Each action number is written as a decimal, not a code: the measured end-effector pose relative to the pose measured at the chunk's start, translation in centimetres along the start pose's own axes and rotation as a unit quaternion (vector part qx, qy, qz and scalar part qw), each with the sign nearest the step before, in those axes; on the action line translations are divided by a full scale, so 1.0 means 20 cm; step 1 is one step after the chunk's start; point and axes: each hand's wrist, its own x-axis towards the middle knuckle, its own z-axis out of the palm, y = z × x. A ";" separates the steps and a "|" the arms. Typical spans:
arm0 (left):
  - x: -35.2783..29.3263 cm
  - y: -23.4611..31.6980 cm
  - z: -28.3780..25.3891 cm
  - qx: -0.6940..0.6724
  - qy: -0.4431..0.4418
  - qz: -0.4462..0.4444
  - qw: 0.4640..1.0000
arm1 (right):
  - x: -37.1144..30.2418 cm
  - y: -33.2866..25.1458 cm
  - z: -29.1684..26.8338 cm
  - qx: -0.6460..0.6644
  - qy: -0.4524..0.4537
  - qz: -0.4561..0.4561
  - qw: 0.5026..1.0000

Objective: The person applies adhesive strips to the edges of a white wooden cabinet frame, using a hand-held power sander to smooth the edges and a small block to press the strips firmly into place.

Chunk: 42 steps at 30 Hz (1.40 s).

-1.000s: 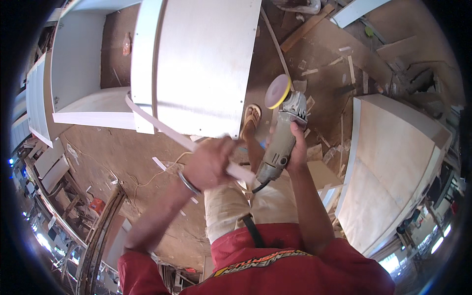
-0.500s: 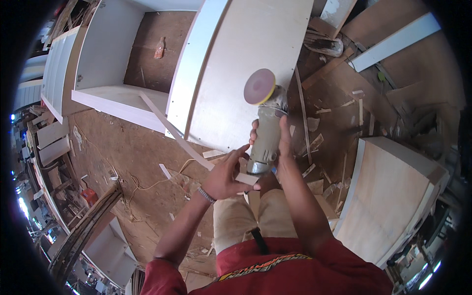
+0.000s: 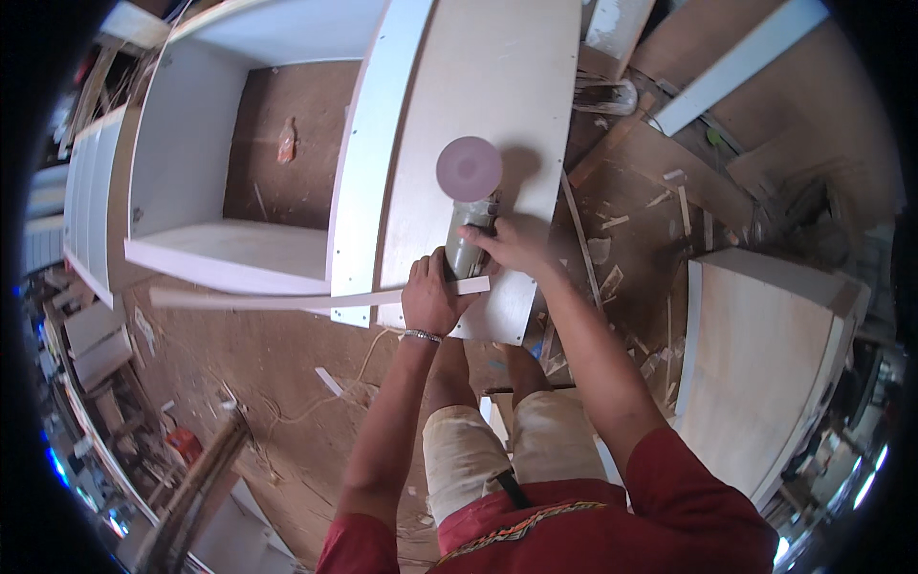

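An angle grinder (image 3: 466, 253) with a round pinkish sanding disc (image 3: 469, 168) is over the pale cabinet panel (image 3: 488, 81), its disc facing up. My right hand (image 3: 521, 249) is closed on the grinder's body from the right, just below its head. My left hand (image 3: 430, 298) grips a long thin pale strip (image 3: 258, 300) near its right end, close against the grinder's rear. The strip runs left past the panel's edge, and its short end (image 3: 474, 285) sticks out right of my fingers. Whether my left fingers also hold the grinder is hidden.
Left of the panel stands an open white cabinet box (image 3: 182, 143), with an orange bottle (image 3: 287, 142) inside its frame. Another pale cabinet (image 3: 755, 364) stands at the right. Wood offcuts (image 3: 612, 282) litter the floor, and a cord (image 3: 373, 354) trails across the brown ground.
The grinder has moved from above my lap forward over the panel, and its disc has shifted left. The strip has swung from a slant to nearly level. My right hand has moved up the grinder.
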 end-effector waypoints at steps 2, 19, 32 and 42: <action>0.01 0.03 0.08 -0.001 0.019 0.026 1.000 | -0.02 0.08 -0.03 -0.006 0.045 -0.009 0.999; -0.33 -0.03 -0.10 -0.054 -0.037 0.060 0.996 | -1.17 0.76 0.65 0.120 0.316 -0.062 0.939; -1.85 0.82 -0.51 0.014 -0.328 0.368 0.870 | -2.54 0.55 1.45 0.407 0.516 -0.136 0.742; -2.61 1.12 -0.70 0.172 -0.358 0.468 0.789 | -3.23 0.64 2.03 0.531 0.598 -0.176 0.573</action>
